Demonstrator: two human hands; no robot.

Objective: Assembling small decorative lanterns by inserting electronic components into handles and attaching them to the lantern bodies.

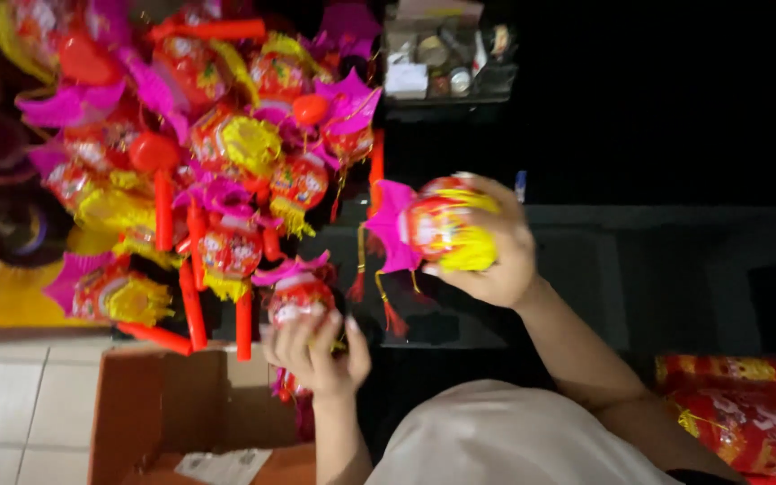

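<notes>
Head view: right hand (496, 256) closed around a red-and-yellow lantern (446, 229) with a pink fin, held up over the dark worktop (675, 269). Left hand (316, 346) clasps a second lantern (298, 296) at the pile (199, 153) above a cardboard box (163, 404). These lanterns look light, crinkly and crushable; best held round the body. Motion blur hides detail, and the background is black.
</notes>
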